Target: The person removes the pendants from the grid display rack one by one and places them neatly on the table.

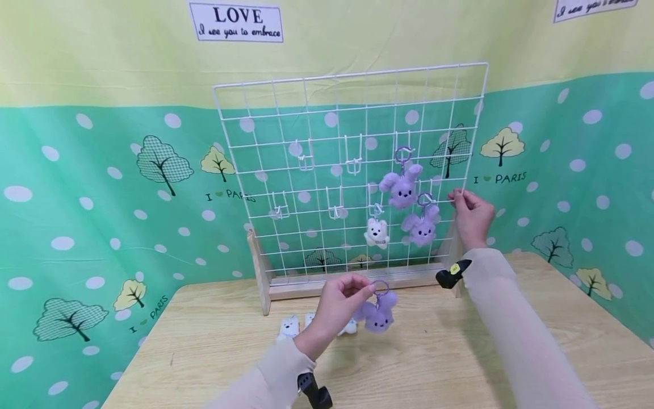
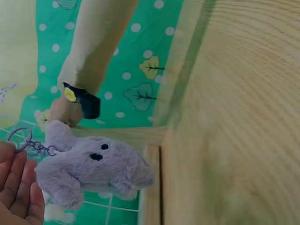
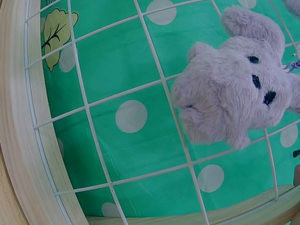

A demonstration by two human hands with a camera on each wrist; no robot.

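My left hand pinches the ring of a purple plush bunny keychain above the table, in front of the rack. In the left wrist view the bunny dangles by a short chain from the purple ring. At the right edge of the white wire grid rack, my right hand grips the frame with thumb and fingers. Two more purple bunnies hang on rack hooks: an upper one and a lower one, seen close in the right wrist view. Left of the lower bunny hangs a white bear keychain.
White wire hooks are clipped on the grid in two rows. Wooden feet and a base bar carry the rack on the wood table. White plush keychains lie behind my left wrist, partly hidden. A patterned green and yellow cloth hangs behind.
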